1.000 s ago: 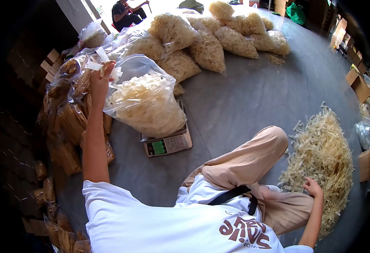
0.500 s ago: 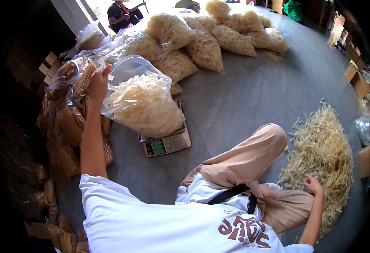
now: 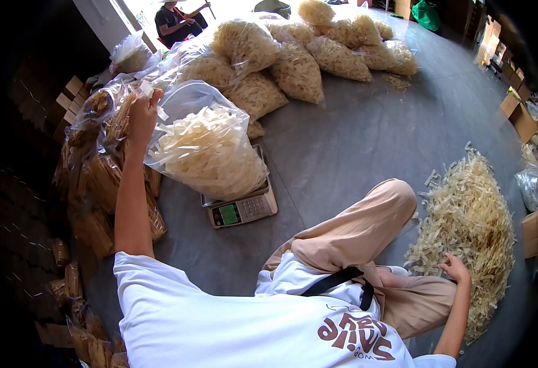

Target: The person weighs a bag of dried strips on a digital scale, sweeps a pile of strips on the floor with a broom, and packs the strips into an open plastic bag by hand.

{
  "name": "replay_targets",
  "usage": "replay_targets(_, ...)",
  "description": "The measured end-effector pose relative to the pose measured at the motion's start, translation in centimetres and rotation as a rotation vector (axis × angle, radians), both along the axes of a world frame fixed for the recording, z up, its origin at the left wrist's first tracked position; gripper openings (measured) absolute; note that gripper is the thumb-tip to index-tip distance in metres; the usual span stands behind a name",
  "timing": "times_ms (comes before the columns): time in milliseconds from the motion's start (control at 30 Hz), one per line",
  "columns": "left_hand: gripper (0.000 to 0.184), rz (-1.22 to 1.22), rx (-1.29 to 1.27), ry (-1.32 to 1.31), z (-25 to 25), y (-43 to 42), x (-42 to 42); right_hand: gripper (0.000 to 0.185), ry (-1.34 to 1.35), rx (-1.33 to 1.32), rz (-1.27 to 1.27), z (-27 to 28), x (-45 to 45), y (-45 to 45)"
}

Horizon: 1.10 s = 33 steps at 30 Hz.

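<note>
My left hand [image 3: 142,111] is raised at the left rim of a clear plastic bag [image 3: 211,150], closed on a few pale strips [image 3: 147,89] that stick out above the fingers. The bag stands open, filled with cream-coloured strips, on a scale [image 3: 244,210] with a keypad and a lit green display. At the right, my right hand [image 3: 455,268] rests by the left edge of a loose heap of the same strips [image 3: 471,227]. Its fingers are apart, and nothing shows in them.
Filled bags [image 3: 296,70] are piled at the back. Brown bundles in plastic [image 3: 104,175] lie on the left. Cardboard boxes [image 3: 534,233] line the right side. A seated person [image 3: 177,26] is in the back doorway. My bent leg [image 3: 358,224] lies between scale and heap.
My left hand has turned, and the white strips that fanned out from it a second ago now show only as short ends. My right hand has hardly moved.
</note>
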<state>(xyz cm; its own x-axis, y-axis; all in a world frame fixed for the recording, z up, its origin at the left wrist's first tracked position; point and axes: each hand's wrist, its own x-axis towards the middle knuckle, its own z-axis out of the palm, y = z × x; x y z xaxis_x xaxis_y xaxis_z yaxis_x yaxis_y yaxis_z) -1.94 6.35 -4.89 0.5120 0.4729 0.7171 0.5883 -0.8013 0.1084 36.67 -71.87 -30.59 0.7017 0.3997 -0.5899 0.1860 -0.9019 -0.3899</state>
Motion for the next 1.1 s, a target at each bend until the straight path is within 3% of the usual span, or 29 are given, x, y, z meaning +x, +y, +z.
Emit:
replay_targets(233,0.029,-0.031,-0.034,0.012,0.0,-0.9,0.6,0.059,0.009,0.005,-0.016,0.0,-0.1,0.0)
replay_targets(333,0.027,-0.097,-0.09,-0.112,-0.1,-0.6,0.7,0.059,0.007,0.017,-0.012,0.0,-0.2,-0.1)
replay_targets(433,0.028,-0.083,-0.154,-0.092,0.2,-0.6,0.6,0.059,-0.005,-0.011,0.017,0.1,-0.1,-0.1)
replay_targets(533,0.031,-0.096,-0.06,-0.091,0.2,-1.0,0.7,0.057,-0.125,0.02,0.131,-1.5,0.5,-1.2)
replay_targets(700,0.037,-0.034,-0.262,-0.054,0.3,-1.2,0.7,0.057,-0.105,0.021,0.117,-1.3,0.5,-1.0)
replay_targets(1100,0.04,-0.155,-0.404,-0.224,2.0,-3.5,1.8,0.057,-0.075,0.014,0.085,-1.1,0.3,-0.8)
